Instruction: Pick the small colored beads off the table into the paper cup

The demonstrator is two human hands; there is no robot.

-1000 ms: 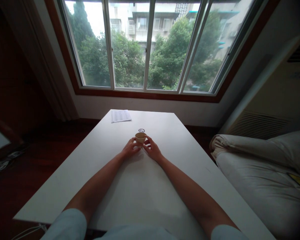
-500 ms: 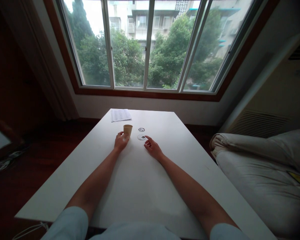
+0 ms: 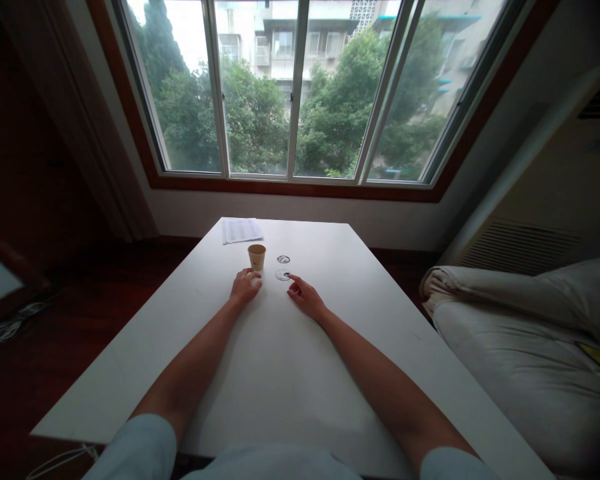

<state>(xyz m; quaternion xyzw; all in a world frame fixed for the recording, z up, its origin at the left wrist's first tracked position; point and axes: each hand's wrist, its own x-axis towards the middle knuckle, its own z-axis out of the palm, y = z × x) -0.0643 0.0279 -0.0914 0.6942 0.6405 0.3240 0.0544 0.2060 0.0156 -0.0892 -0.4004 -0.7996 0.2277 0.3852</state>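
Observation:
A tan paper cup [image 3: 257, 257] stands upright on the white table [image 3: 280, 373]. Just in front of it rests my left hand [image 3: 245, 287], its fingers loosely bent and apart, with nothing held. Two round outlines lie to the right of the cup: a dark-patterned circle [image 3: 283, 259] farther off and a thin-edged circle [image 3: 280, 274] nearer to me. On the right part of the nearer one is a small dark spot I cannot make out. My right hand [image 3: 307, 297] reaches there with its index finger stretched out, the fingertip at or very close to that spot; its other fingers are bent.
Several printed paper sheets [image 3: 243, 231] lie at the table's far left corner. Beyond the table is a wide window [image 3: 290, 100]. A cushioned sofa [image 3: 525, 347] stands along the right side. Cables [image 3: 10, 330] lie on the dark floor at the left.
My left hand has let go of the cup and drawn back slightly toward me; the cup now stands on the table. My right hand has barely moved.

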